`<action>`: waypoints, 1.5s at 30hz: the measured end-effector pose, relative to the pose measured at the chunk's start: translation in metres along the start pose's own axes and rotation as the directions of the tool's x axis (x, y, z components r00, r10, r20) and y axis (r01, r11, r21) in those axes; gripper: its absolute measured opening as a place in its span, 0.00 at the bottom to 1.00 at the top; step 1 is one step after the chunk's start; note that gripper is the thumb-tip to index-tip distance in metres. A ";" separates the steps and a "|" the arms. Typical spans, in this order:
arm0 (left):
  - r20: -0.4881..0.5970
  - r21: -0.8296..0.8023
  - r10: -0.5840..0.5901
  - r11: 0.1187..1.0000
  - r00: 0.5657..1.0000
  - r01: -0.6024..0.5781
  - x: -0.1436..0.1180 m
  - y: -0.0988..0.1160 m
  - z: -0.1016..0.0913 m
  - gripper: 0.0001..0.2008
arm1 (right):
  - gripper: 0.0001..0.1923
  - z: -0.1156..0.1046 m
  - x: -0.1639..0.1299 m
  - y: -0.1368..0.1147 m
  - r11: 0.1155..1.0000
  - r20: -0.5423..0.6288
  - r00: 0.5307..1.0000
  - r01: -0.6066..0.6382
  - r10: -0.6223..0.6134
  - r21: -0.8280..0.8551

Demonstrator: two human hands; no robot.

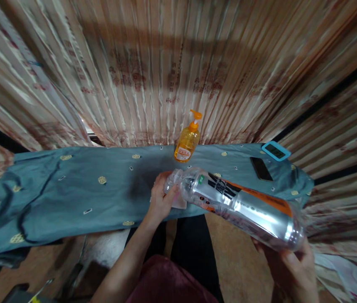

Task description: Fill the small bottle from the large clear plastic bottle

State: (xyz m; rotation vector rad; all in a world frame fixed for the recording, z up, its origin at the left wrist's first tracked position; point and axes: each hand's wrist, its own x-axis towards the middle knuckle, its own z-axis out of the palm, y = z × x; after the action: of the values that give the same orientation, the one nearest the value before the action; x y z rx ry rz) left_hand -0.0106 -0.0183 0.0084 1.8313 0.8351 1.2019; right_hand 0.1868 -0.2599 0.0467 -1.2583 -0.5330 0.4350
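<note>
A large clear plastic bottle with a silver, orange and black label lies slantwise in the air, held in both hands. My left hand is closed round the neck end, which points left. Under the base, at the lower right, my right hand is wrapped around the bottle. A pale pinkish-white piece shows below the neck beside my left fingers; I cannot tell whether it is cloth or paper, or whether the hand holds it. Beyond the neck stands an upright pump bottle of orange liquid.
A narrow table with a grey-green patterned cloth runs across the view. On its right lie a black phone and a blue-framed device with a screen. Striped curtains hang close behind and at both sides.
</note>
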 end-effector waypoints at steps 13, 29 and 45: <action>0.000 -0.009 0.010 1.000 1.000 -0.010 0.000 0.000 0.000 0.22 | 0.27 0.020 -0.006 -0.009 0.999 -0.037 0.999 0.039 -0.039 -0.009; -0.009 -0.011 0.022 1.000 1.000 -0.022 0.000 -0.001 0.001 0.21 | 0.36 0.023 -0.003 -0.015 0.998 -0.068 0.997 0.023 -0.027 -0.055; 0.002 0.001 0.002 1.000 1.000 -0.002 0.000 0.000 0.000 0.23 | 0.40 0.032 -0.008 -0.029 0.996 -0.013 1.000 -0.016 0.015 -0.089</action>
State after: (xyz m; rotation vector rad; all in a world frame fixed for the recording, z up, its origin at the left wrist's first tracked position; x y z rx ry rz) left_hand -0.0111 -0.0183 0.0080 1.8348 0.8326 1.2006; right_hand 0.1617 -0.2468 0.0807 -1.3511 -0.5373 0.4193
